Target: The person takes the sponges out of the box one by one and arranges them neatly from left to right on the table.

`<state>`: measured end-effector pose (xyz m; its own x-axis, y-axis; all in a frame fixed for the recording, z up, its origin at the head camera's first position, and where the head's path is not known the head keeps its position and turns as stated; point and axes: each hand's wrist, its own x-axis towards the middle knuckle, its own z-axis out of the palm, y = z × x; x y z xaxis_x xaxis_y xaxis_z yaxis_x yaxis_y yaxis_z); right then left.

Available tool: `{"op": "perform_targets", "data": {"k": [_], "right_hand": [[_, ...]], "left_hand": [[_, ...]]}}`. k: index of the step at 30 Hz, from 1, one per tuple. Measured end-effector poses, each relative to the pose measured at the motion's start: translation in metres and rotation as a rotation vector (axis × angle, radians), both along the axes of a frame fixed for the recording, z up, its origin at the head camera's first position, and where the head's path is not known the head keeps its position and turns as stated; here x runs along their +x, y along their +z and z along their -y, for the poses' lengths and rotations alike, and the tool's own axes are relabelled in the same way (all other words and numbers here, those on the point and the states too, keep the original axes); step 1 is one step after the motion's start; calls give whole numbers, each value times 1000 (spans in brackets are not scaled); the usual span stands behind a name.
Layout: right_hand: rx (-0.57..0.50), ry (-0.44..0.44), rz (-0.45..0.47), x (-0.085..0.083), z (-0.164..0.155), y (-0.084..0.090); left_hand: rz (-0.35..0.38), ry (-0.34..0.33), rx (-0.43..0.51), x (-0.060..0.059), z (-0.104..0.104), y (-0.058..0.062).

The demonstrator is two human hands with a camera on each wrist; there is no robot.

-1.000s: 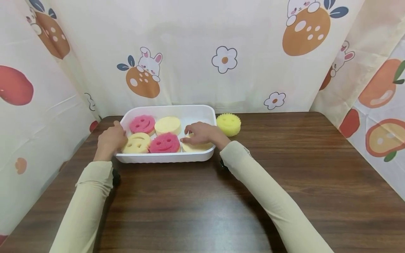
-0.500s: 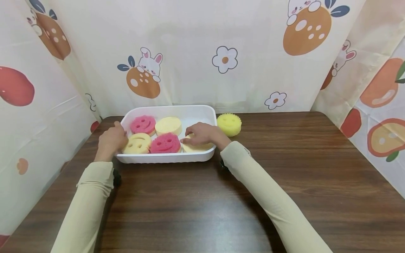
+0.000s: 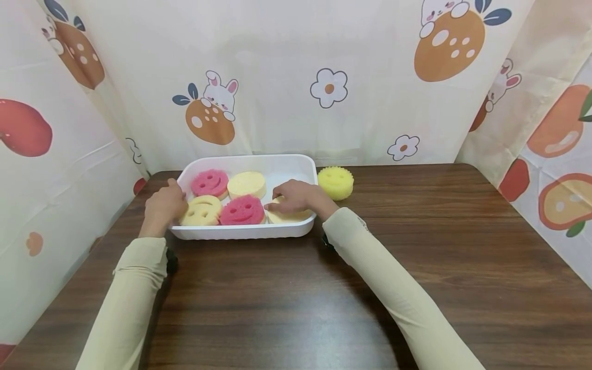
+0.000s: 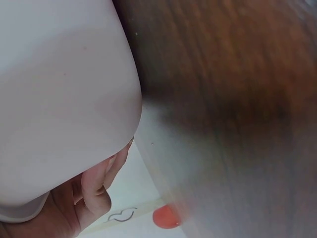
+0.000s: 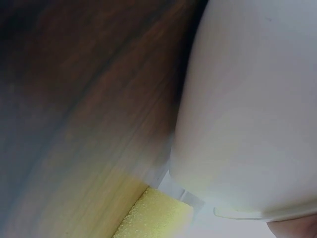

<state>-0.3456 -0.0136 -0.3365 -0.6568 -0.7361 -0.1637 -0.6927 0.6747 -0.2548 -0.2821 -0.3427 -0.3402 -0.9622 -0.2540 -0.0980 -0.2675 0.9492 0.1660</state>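
Note:
A white plastic tray holds several round sponges, two of them pink with smiley faces. My left hand grips the tray's left end; in the left wrist view its bent fingers lie against the outer wall. At the tray's front right corner, my right hand reaches over the rim and holds a pale yellow round sponge, partly hidden under the palm. Left of that sponge is a pink smiley sponge, then a pale yellow smiley sponge. Behind them sit another pink sponge and a plain pale yellow one.
A bright yellow smiley sponge stands on the dark wooden table, just outside the tray's right end. Printed cloth hangs behind the table and along both sides.

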Motion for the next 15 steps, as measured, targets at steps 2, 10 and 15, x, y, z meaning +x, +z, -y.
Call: {"op": "perform_targets", "data": {"k": [2,10,15], "right_hand": [[-4,-1,-1,0,0,0],[-25,-9,-2,-1,0,-1],[-28,-19,6,-1,-1,-2]], "left_hand": [[-2,0,-1,0,0,0],[3,1,-6,0,-1,2],[1,-1,-6,1,-3,3]]}}
